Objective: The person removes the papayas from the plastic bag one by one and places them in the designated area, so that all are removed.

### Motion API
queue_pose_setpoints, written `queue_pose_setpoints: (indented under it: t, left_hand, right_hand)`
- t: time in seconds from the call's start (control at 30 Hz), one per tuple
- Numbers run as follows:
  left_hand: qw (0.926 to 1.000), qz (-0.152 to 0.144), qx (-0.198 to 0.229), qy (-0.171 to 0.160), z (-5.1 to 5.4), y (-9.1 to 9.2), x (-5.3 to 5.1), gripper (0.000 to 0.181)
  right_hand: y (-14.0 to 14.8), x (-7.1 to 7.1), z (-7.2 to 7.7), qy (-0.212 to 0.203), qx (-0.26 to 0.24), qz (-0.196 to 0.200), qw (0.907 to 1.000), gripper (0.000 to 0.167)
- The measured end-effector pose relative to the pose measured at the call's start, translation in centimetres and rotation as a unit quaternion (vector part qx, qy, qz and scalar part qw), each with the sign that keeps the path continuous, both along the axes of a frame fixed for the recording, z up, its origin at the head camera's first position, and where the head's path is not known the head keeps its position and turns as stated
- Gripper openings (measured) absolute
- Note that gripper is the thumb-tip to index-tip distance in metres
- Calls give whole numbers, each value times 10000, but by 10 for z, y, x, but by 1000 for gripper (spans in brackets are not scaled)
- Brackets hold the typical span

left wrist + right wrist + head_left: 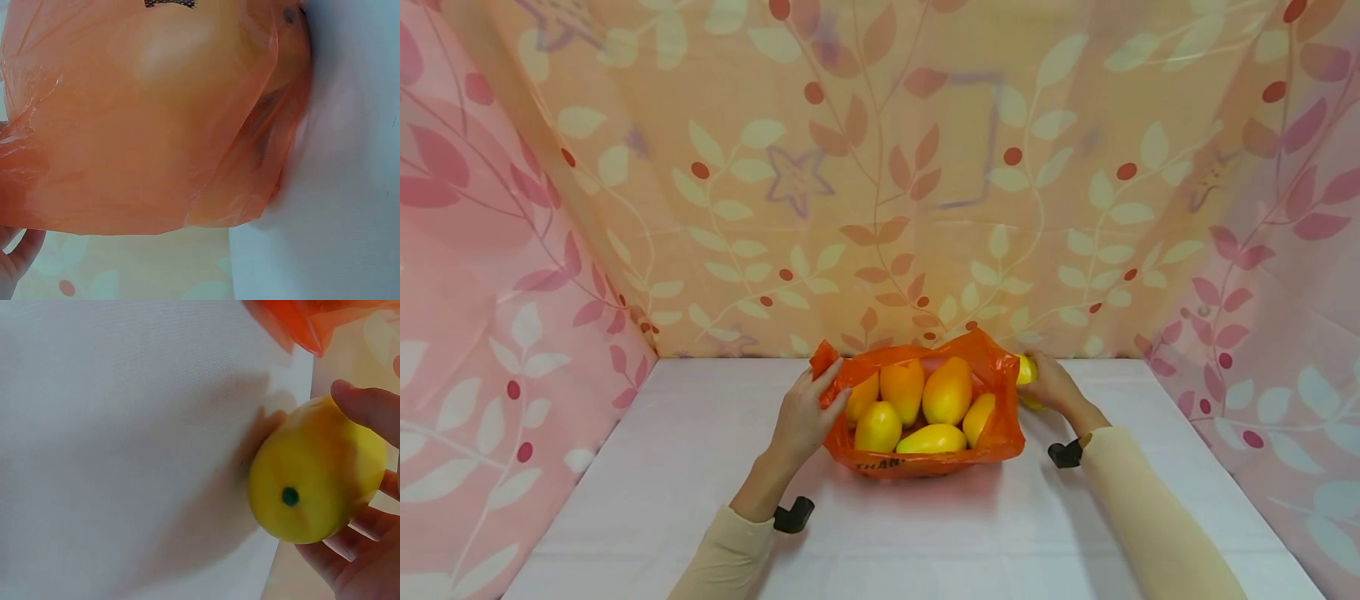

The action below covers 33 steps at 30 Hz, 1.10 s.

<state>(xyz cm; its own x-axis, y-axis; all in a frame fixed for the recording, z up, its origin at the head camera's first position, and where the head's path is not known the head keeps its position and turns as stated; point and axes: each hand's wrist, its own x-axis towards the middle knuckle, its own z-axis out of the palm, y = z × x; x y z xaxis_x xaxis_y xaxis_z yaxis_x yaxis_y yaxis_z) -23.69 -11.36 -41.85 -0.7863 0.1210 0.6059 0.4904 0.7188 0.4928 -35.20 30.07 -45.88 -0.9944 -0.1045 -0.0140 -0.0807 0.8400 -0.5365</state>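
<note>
An orange plastic bag [917, 467] lies open at the top on the white table, with several yellow-orange mangoes [947, 392] inside. My left hand [797, 417] pinches the bag's left rim; in the left wrist view the bag wall hides most of its fingers. To the right of the bag, my right hand [1056, 387] grips another mango [319, 475], yellow with a dark green stem spot, thumb on one side and fingers on the other. That mango is apart from the bag and close to the tabletop. In the head view the hand partly covers it.
The white-covered table [662, 500] ends at a yellow leaf-patterned curtain [880, 208] just behind the bag. Pink patterned curtains [490, 333] stand along both sides. A black strap mount [793, 515] sits on each wrist.
</note>
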Motion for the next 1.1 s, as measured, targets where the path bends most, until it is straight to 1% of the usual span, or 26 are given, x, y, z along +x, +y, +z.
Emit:
queue_pose_setpoints:
  t: [0.03, 0.17, 0.4, 0.47, 0.67, 0.83, 0.97, 1.1]
  left_hand:
    - [10000, -4, 6, 5, 0, 0, 0, 50]
    - [10000, -14, 30, -3, 0, 0, 1, 51]
    - [10000, -40, 42, -42, 2, -1, 1, 52]
    - [10000, -44, 43, -37, 2, -1, 2, 52]
    - [10000, -16, 27, -59, 2, -1, 2, 53]
    - [9999, -14, 31, -101, 3, -1, 3, 52]
    - [9999, 15, 59, -127, 3, -1, 3, 52]
    - [9999, 4, 38, -121, 4, 0, 3, 52]
  right_hand:
    - [0, 1, 1, -57, -30, -38, 10000, 80]
    - [0, 2, 2, -29, -59, -69, 10000, 80]
    - [5, 6, 5, -93, 70, -129, 9998, 82]
    - [6, 7, 9, -102, 46, -160, 9998, 83]
    - [5, 13, 26, 165, -160, -96, 9997, 85]
    - [8, 18, 36, 97, -282, -170, 9994, 89]
    - [15, 17, 37, 70, -338, -183, 9992, 88]
    - [23, 17, 34, -132, -446, -339, 9983, 87]
